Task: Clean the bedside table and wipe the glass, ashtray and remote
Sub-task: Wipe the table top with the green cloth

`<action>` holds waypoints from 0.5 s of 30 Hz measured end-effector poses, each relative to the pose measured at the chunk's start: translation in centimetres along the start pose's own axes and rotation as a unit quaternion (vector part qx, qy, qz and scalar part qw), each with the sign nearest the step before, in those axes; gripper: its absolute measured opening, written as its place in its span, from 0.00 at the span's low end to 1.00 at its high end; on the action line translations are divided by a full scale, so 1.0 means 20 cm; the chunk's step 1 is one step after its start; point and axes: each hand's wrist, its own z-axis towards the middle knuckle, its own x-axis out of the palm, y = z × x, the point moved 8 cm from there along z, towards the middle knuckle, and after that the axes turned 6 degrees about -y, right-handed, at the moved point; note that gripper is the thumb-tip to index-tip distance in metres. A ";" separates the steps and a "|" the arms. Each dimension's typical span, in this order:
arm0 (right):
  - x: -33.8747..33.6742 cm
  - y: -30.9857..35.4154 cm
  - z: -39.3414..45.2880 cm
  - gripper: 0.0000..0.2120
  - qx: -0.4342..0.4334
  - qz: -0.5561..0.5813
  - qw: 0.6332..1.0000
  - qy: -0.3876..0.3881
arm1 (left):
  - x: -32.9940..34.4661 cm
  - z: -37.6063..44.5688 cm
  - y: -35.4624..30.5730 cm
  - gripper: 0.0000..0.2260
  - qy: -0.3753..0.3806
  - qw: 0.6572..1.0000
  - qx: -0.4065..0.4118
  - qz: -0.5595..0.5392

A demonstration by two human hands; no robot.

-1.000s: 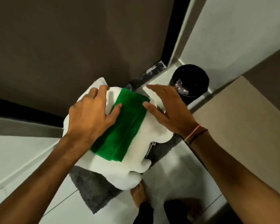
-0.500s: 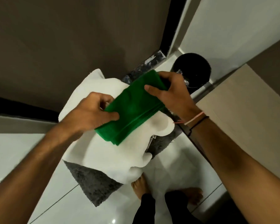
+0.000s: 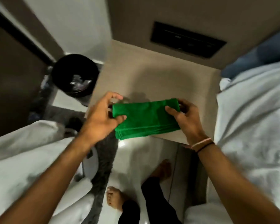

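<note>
Over the front edge of the bench (image 3: pixel 160 78), both hands hold a folded green cloth (image 3: pixel 144 117) stretched flat between them: the left hand (image 3: pixel 100 120) pinches its left end between thumb and fingers, the right hand (image 3: pixel 184 117) grips the right end the same way. The cloth hangs just above the bench top, whether touching or not I cannot tell. The bench surface that shows is bare; no glass, ashtray or remote is visible on it, so they are either out of view or elsewhere. This looks like the start of wiping the bench itself. The next move likely calls for laying the cloth flat, pressing with one palm and sweeping across toward the wall panel (image 3: pixel 187 39), minding the bedding (image 3: pixel 252 118) crowding the right side. A black bin (image 3: pixel 74 75) stands beside the bench on the left. Compared with half a second ago, the view has swung right from the white towel by the bin to the bench, and the cloth has been carried along, now level rather than slanted.
</note>
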 end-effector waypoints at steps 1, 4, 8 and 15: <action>-0.13 -0.10 0.03 0.17 0.021 -0.026 0.999 -0.024 | 0.16 0.02 -0.03 0.23 0.017 0.999 0.023 0.026; -0.52 -0.44 0.10 0.22 0.085 -0.073 0.991 -0.079 | 0.66 0.08 -0.09 0.20 0.066 0.989 0.090 0.101; -0.74 -0.70 0.12 0.22 0.130 -0.126 0.975 -0.132 | 1.00 0.11 -0.05 0.14 0.064 0.968 0.144 0.196; -0.74 -0.70 -0.01 0.23 -0.041 -0.359 0.920 -0.153 | 1.28 -0.08 0.02 0.18 0.071 0.860 0.281 0.419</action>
